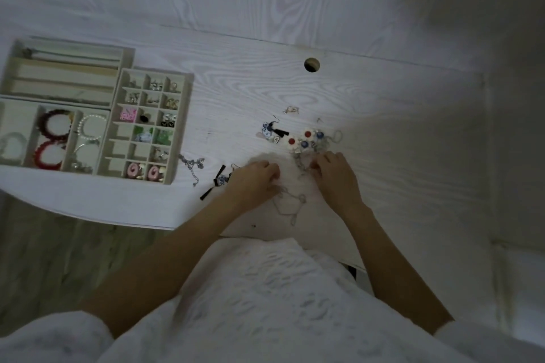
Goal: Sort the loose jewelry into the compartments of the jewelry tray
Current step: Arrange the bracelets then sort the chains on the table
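Leftmost on the pale worktop (295, 79) sits the jewelry tray (147, 127), many compartments already filled. Just right of it lies a loose chain (193, 166). Next, the left hand (253, 183) and right hand (336, 177), fingers curled, seem to pinch a thin tangled chain (290, 200). Beyond them lie round earrings (306, 140). Such chain is probably light, limp and snag-prone; best lifted near its clasp.

No readable text, no labels, no brands, no numbers (picture dim, details small)
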`<state>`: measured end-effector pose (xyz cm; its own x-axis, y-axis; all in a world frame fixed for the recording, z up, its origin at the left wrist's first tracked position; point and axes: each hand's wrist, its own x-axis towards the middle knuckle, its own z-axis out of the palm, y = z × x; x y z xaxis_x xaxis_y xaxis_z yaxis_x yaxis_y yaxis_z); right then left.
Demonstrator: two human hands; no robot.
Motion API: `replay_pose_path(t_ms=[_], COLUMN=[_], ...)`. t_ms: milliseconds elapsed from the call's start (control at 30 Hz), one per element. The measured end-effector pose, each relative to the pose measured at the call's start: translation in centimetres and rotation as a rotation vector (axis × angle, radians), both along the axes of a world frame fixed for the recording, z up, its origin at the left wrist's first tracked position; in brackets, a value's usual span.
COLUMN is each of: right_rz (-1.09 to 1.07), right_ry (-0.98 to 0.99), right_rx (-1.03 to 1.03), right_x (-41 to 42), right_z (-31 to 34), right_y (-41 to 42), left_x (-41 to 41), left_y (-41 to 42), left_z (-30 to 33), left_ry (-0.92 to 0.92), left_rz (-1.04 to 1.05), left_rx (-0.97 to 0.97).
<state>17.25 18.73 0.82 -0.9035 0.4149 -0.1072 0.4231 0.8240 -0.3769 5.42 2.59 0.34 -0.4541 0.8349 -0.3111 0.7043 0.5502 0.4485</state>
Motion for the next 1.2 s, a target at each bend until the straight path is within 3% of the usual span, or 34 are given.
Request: replay_pose_path(t_ms=[100, 200, 400, 533, 733, 867, 1067, 1200], right_rz=[0.028, -0.106, -0.161, -0.197, -0.109, 0.0, 0.252, 0.28], right_ry=[0.084, 0.174, 0.363, 0.354, 0.155, 0.044, -0.044, -0.056], right_rx=[0.042, -0.168, -0.581, -0.759, -0.849, -0.838, -0.643, -0.649], right_x=[-0.4, -1.1, -3.9, -7.1, -13.2, -18.2, -27.6, -34.1], right_z=[2.3, 5.9, 11.5, 12.2, 10.3, 9.1, 7.1, 5.3], right_y=[0.5, 0.6, -1.3, -3.6, -9.8, -15.9, -25.1, -30.2], left_x=[0.2, -0.2, -1.5, -3.3, -6.7, -9.1, -15.5, -21.4], left_y=[1.5, 3.1, 2.3, -2.1, -11.3, -17.6, -27.4, -32.5], left_z=[0.9, 2.7, 6.4, 7.2, 5.9, 5.9, 4.8, 4.0], left_ry=[-0.07, -0.253, -0.841, -0.981, -0.936, -0.812, -0.342, -0.064], left_rz=[0.092, 0.17, 0.398, 0.546, 0.908, 1.157, 1.268, 1.241], left_rx=[0.202, 0.35, 0.452, 0.569, 0.691, 0.797, 0.729, 0.569])
